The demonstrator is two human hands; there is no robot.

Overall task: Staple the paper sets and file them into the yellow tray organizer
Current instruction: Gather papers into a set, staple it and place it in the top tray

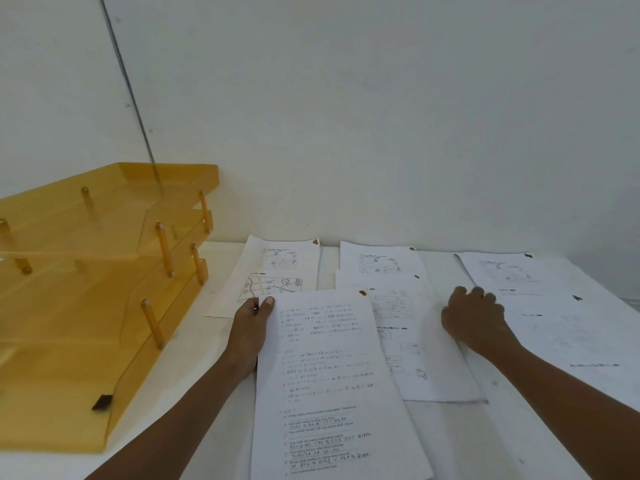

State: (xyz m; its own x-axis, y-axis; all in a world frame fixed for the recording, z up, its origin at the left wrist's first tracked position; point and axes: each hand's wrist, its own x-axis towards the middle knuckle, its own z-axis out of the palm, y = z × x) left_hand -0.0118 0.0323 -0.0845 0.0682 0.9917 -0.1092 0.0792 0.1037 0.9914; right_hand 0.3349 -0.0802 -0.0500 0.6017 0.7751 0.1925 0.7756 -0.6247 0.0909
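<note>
Left hand: our left hand (251, 327) grips the front paper set (329, 375) by its left edge at lower centre of the frame, thumb lying on top of the page and the other fingers hidden beneath.
Right hand: our right hand (474, 320) sits knuckles up at centre right, fingers bent down onto the papers. It is blurred, so we cannot tell whether it pinches a sheet or only presses.
Paper count: we count five spreads of white printed paper. They are the front paper set, a left rear sheet (277, 271) with a map-like drawing, a middle rear sheet (381, 261), a middle sheet (415, 341) overlapping it, and a right spread (554, 306) with faint print.
Overlaps: the front paper set covers the near edge of the left rear sheet and the left side of the middle sheet. The right hand lies across the gap between the middle sheet and the right spread.
Corner marks: we count six small dark marks (362, 292) at or near the pages' upper right corners, too small to identify.
Yellow tray organizer: one yellow tray organizer (86, 289) stands at left of the frame, just beside the left rear sheet. It has three stacked tiers of translucent amber plastic, held apart by round posts, with angular cut-out fronts.
Black tag: one small black piece (102, 401) sits at the bottom tier's near corner.
Table: a white, flat table (214, 393) carries everything.
Surroundings: a plain pale wall (381, 116) rises behind, and one clear panel edge (131, 98) slants down at upper left, ending behind the top tier.
</note>
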